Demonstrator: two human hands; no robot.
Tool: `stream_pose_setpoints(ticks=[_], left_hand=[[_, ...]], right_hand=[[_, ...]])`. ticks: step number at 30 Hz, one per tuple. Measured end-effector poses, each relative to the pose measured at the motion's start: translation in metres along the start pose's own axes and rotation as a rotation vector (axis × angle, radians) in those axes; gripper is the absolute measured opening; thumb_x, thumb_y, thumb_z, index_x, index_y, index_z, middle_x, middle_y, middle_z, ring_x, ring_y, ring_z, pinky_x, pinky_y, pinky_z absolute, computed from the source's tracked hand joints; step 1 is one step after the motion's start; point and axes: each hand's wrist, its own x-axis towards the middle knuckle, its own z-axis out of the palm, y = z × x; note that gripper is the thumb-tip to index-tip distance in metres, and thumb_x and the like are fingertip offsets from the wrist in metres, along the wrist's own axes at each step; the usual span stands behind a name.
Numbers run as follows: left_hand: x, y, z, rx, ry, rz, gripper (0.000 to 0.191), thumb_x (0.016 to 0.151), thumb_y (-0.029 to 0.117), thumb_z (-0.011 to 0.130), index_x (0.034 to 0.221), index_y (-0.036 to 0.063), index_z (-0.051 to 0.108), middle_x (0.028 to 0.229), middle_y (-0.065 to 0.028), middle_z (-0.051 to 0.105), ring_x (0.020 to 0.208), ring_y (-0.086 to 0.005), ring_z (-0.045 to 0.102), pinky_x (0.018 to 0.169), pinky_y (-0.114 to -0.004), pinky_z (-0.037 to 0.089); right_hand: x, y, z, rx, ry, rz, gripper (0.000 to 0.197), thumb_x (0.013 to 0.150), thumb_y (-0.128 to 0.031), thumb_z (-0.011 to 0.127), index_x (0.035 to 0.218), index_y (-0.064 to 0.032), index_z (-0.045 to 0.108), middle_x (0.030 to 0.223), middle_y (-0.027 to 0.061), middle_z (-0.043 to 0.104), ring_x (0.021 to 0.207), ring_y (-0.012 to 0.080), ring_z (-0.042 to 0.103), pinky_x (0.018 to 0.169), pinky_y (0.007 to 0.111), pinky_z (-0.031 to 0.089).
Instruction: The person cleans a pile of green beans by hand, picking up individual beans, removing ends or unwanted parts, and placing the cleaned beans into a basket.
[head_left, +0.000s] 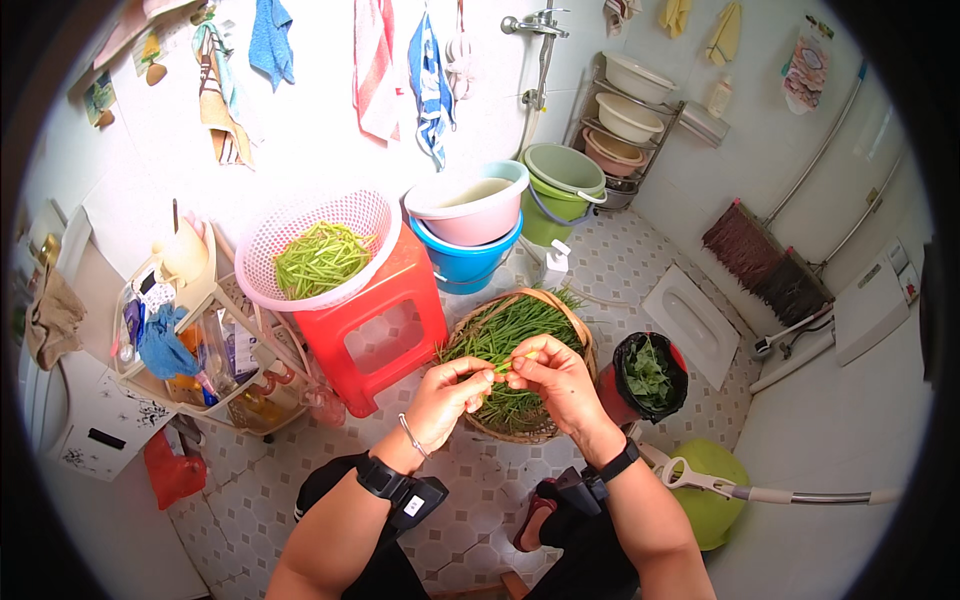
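Observation:
A short piece of green stem is pinched between the thumbs and fingertips of both hands. My left hand holds it from the left and my right hand from the right, the fingertips almost meeting. Directly beneath them stands a wicker basket heaped with long, thin green stalks, partly hidden by the hands. Up and to the left, a pink plastic colander holds a pile of short cut stems. To the right of the basket, a bin lined with a black bag contains green leaves.
The colander rests on a red plastic stool. Behind the basket are a pink basin on a blue bucket, plus a green bucket. A squat toilet is at right. A cluttered storage rack stands left; a mop handle juts in from the right.

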Motion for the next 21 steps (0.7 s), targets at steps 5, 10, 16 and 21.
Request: stream_pose_setpoints(ticks=[5,10,16,21], left_hand=[[-0.001,0.003,-0.004,0.013,0.011,0.001,0.011,0.088,0.007,0.057,0.096,-0.0014,0.058,0.083,-0.0025,0.057,0.062,-0.0045,0.040,0.055,-0.018,0.034],[-0.002,0.003,-0.006,0.041,-0.008,-0.001,0.009,0.087,0.007,0.058,0.090,-0.0012,0.060,0.079,-0.0017,0.057,0.060,-0.0045,0.040,0.053,-0.018,0.032],[-0.002,0.000,-0.009,0.067,0.037,0.019,0.006,0.085,0.003,0.057,0.087,-0.0014,0.060,0.077,-0.0026,0.058,0.059,-0.0043,0.041,0.052,-0.018,0.031],[-0.001,-0.002,-0.007,0.048,0.072,0.039,0.005,0.083,0.002,0.056,0.085,-0.0014,0.060,0.077,-0.0031,0.059,0.058,-0.0043,0.041,0.052,-0.018,0.031]], right_hand=[[-0.003,-0.005,0.011,-0.630,0.049,-0.318,0.007,0.079,-0.005,0.068,0.085,-0.0068,0.067,0.078,-0.0007,0.060,0.076,0.0112,0.055,0.069,0.026,0.046],[-0.006,-0.009,0.016,-1.088,0.037,-0.697,0.014,0.071,-0.004,0.070,0.083,-0.0112,0.068,0.075,0.0002,0.057,0.077,0.0192,0.053,0.073,0.031,0.039],[-0.008,-0.010,0.020,-1.253,0.044,-0.826,0.015,0.071,-0.004,0.070,0.082,-0.0134,0.068,0.074,-0.0001,0.056,0.075,0.0187,0.053,0.072,0.030,0.035],[-0.006,0.005,0.017,-0.861,-0.004,-0.408,0.007,0.078,-0.006,0.067,0.084,-0.0093,0.066,0.078,-0.0011,0.060,0.075,0.0119,0.054,0.072,0.026,0.039]])
